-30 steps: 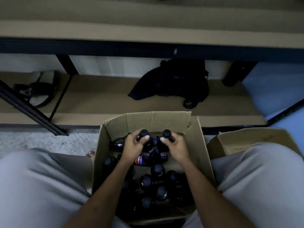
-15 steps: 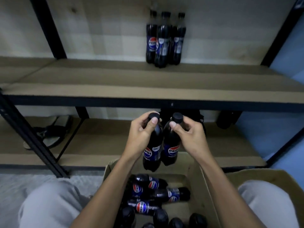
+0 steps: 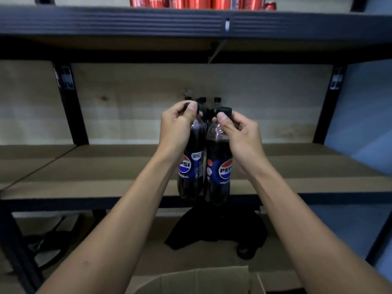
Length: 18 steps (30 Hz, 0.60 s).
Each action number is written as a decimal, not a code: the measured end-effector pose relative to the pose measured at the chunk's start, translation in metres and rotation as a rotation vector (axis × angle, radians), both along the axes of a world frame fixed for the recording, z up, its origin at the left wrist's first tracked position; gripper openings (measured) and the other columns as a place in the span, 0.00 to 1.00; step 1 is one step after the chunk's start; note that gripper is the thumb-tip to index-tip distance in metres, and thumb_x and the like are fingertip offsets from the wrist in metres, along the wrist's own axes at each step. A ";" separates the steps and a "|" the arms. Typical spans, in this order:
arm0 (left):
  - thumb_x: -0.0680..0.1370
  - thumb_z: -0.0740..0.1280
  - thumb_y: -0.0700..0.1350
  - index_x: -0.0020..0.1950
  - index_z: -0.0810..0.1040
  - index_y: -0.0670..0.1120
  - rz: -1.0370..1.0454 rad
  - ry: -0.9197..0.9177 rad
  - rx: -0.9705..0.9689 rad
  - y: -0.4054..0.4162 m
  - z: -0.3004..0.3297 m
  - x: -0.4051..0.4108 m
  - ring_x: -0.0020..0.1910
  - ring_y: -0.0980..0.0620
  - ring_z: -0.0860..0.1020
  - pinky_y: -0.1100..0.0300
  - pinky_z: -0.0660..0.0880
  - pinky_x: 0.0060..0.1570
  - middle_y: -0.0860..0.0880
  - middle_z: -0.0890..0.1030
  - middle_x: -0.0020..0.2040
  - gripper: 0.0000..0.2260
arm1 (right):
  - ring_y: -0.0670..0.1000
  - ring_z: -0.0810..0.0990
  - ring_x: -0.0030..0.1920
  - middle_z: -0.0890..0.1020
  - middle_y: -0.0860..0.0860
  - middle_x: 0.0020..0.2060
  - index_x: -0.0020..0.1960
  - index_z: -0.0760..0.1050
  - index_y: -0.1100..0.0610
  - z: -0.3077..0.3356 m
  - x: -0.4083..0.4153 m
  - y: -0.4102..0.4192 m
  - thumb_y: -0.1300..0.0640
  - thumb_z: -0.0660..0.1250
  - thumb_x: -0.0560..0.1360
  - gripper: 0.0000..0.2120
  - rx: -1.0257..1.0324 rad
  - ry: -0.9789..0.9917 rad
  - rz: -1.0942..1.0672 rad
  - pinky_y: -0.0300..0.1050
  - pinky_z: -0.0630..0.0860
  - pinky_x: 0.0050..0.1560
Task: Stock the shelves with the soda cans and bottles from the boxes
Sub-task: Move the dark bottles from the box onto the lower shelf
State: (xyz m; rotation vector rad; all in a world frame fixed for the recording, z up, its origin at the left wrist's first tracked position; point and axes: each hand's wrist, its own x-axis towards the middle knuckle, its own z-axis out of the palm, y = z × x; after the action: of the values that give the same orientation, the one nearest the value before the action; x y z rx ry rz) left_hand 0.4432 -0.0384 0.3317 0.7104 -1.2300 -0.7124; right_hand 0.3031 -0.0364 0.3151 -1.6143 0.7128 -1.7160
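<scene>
Dark cola fills two Pepsi bottles held upright side by side in front of the middle shelf (image 3: 297,166). The left hand (image 3: 176,132) grips the left bottle (image 3: 192,162) round its neck, fingers curled and thumb pressed near the black cap. The right hand (image 3: 241,136) grips the right bottle (image 3: 219,166) the same way, thumb against the neck just under its cap. The two bottles are touching or nearly so along their sides, labels facing the camera. Their bases hang at the level of the shelf's front edge; whether they rest on the board cannot be told.

Behind the hands, at the back of the same shelf, more bottles (image 3: 216,102) stand against the wooden back panel, mostly hidden, only their caps and shoulders showing. Red cans (image 3: 197,2) line the shelf above. On the lower shelf lies a black cloth (image 3: 212,228), with sandals (image 3: 46,245) to the left. A cardboard box (image 3: 201,279) sits open at the bottom edge, between the forearms.
</scene>
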 end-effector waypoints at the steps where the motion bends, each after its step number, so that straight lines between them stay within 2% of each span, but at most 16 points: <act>1: 0.80 0.64 0.44 0.42 0.82 0.47 0.005 0.006 0.010 -0.008 0.001 0.000 0.42 0.45 0.79 0.39 0.76 0.54 0.45 0.81 0.41 0.10 | 0.48 0.85 0.45 0.86 0.50 0.43 0.52 0.81 0.57 0.000 0.002 -0.007 0.58 0.65 0.80 0.06 0.001 -0.005 -0.005 0.46 0.81 0.49; 4: 0.80 0.64 0.44 0.43 0.82 0.44 0.022 -0.012 0.042 -0.030 -0.007 0.001 0.42 0.45 0.80 0.39 0.76 0.54 0.43 0.82 0.41 0.10 | 0.53 0.85 0.48 0.86 0.53 0.45 0.54 0.81 0.59 -0.007 0.006 -0.028 0.58 0.65 0.80 0.08 0.026 -0.009 -0.007 0.51 0.81 0.53; 6: 0.78 0.65 0.47 0.46 0.82 0.42 0.038 -0.012 0.057 -0.043 -0.016 0.002 0.44 0.43 0.82 0.37 0.77 0.55 0.40 0.83 0.45 0.10 | 0.55 0.85 0.49 0.86 0.54 0.46 0.54 0.81 0.60 -0.011 0.008 -0.041 0.57 0.66 0.80 0.08 0.043 -0.020 -0.002 0.54 0.80 0.56; 8: 0.78 0.65 0.50 0.47 0.82 0.44 0.086 -0.006 0.071 -0.054 -0.020 0.003 0.48 0.42 0.83 0.38 0.77 0.55 0.41 0.84 0.46 0.11 | 0.56 0.85 0.49 0.86 0.55 0.46 0.54 0.81 0.60 -0.012 0.011 -0.051 0.57 0.66 0.80 0.09 0.043 -0.022 -0.018 0.56 0.80 0.56; 12: 0.76 0.62 0.58 0.51 0.81 0.48 0.237 -0.130 0.011 -0.066 -0.026 -0.003 0.49 0.48 0.83 0.43 0.78 0.55 0.50 0.85 0.46 0.16 | 0.49 0.84 0.50 0.86 0.52 0.47 0.57 0.80 0.60 -0.015 0.015 -0.061 0.54 0.64 0.81 0.12 0.008 -0.010 -0.136 0.46 0.79 0.53; 15: 0.79 0.60 0.57 0.55 0.78 0.48 0.303 -0.208 -0.070 -0.064 -0.043 -0.003 0.50 0.51 0.81 0.46 0.77 0.54 0.51 0.83 0.48 0.15 | 0.45 0.81 0.56 0.84 0.49 0.55 0.66 0.75 0.57 -0.030 0.019 -0.067 0.48 0.63 0.81 0.18 0.023 0.025 -0.190 0.47 0.78 0.60; 18: 0.82 0.58 0.53 0.67 0.71 0.48 0.259 -0.248 -0.154 -0.058 -0.067 0.001 0.60 0.54 0.76 0.51 0.74 0.61 0.51 0.78 0.59 0.16 | 0.45 0.72 0.69 0.75 0.48 0.68 0.75 0.64 0.51 -0.055 0.019 -0.068 0.40 0.62 0.79 0.29 -0.003 0.117 -0.194 0.52 0.70 0.70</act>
State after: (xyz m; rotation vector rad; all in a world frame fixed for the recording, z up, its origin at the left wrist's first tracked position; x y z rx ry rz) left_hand 0.4442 -0.0969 0.2647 0.8290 -1.3700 -0.3187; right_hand 0.3221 -0.1046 0.2603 -1.7052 0.9518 -1.7676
